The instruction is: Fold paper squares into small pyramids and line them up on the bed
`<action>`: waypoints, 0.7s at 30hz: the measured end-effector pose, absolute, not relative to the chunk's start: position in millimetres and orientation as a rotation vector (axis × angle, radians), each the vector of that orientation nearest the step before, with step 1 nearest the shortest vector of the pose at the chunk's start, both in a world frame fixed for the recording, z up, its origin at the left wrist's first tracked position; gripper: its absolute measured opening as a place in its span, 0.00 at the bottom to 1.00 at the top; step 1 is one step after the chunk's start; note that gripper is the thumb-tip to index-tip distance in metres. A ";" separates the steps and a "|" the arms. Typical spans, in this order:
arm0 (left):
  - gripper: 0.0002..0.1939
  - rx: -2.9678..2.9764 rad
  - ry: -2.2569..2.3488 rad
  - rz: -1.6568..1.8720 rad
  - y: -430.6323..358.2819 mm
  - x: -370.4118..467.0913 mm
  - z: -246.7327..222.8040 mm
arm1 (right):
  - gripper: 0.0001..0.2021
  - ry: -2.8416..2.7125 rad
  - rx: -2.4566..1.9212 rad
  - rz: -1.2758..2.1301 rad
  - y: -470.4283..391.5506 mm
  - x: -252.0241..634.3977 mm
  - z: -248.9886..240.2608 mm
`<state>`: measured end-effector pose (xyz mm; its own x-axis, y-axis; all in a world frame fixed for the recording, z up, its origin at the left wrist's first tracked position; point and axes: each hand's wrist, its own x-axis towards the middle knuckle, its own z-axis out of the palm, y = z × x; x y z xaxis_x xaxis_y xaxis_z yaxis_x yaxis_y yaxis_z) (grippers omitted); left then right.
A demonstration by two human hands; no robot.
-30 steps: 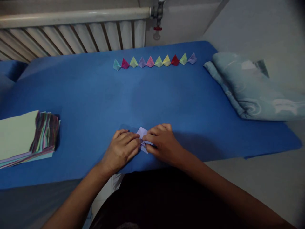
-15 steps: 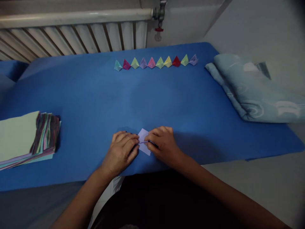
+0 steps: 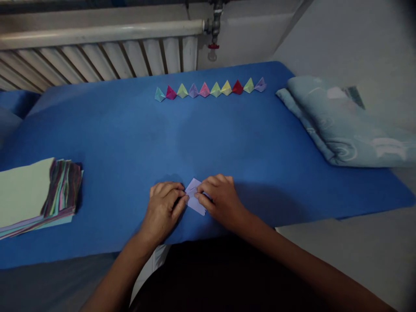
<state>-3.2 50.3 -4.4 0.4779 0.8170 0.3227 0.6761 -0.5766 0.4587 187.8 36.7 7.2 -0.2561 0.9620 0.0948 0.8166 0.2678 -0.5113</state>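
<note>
Far left, a stack of coloured paper [image 3: 24,190] is lying on the blue cover [image 3: 130,138], a pale green sheet topping it, the right edges showing many colours. Behind, a cream radiator [image 3: 97,31] is standing against the wall.

Next, the left hand [image 3: 165,207] is resting on the cover, fingers bent, thumb and forefinger nearly closing together on the left corner of the lilac paper [image 3: 196,206].

Farther back, a row of 10 small folded paper pieces [image 3: 204,90] is running across the cover: teal, magenta, green, purple, pink, green, yellow, red, green, purple, the side corners meeting or nearly so.

The lilac paper is lying near the cover's front edge, between the 2 hands, 1 corner pointing toward the row.

A red-handled valve [image 3: 214,26] is jutting from the radiator's end.

The right hand [image 3: 219,197] is pinching the paper's right part, thumb and forefinger barely apart, other fingers curling.

Far right, a folded pale blue-green blanket [image 3: 338,125] is lying on the cover, showing a white swirl.
</note>
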 end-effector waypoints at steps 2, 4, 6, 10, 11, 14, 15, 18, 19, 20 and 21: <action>0.07 2.446 1.300 0.741 50.1 -1.5 -4.4 | 0.08 -2.154 -1.640 0.509 37.1 186.8 6.8; 0.07 2.434 1.328 0.729 50.0 0.2 -4.4 | 0.08 -2.151 -1.654 0.503 37.3 185.8 6.1; 0.07 2.417 1.369 0.715 50.0 1.8 -4.4 | 0.08 -2.143 -1.660 0.498 37.2 185.0 5.1; 0.08 2.391 1.427 0.693 50.8 4.1 -4.5 | 0.09 -2.130 -1.668 0.474 36.9 183.9 3.2; 0.08 2.388 1.427 0.692 51.1 4.4 -4.5 | 0.09 -2.130 -1.670 0.467 36.9 183.6 3.0; 0.08 2.390 1.419 0.696 52.0 5.1 -4.3 | 0.08 -2.127 -1.682 0.451 36.7 182.7 3.2; 0.08 2.392 1.418 0.695 52.3 5.3 -4.2 | 0.08 -2.128 -1.689 0.444 36.6 182.4 3.4; 0.09 2.388 1.427 0.682 52.7 6.1 -3.4 | 0.08 -2.136 -1.705 0.421 36.4 181.7 4.0; 0.09 2.384 1.434 0.676 52.7 6.4 -3.0 | 0.08 -2.140 -1.710 0.417 36.3 181.7 4.0; 0.09 2.380 1.441 0.669 52.6 6.8 -2.7 | 0.08 -2.145 -1.712 0.417 36.1 181.9 3.9; 0.09 2.375 1.448 0.661 52.5 7.1 -2.3 | 0.08 -2.151 -1.707 0.422 36.0 182.2 3.6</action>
<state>7.1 52.5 -2.3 0.3923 0.8891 0.2356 0.7603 -0.4576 0.4610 182.2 36.0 3.6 -0.2042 0.9743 0.0947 0.8664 0.2250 -0.4458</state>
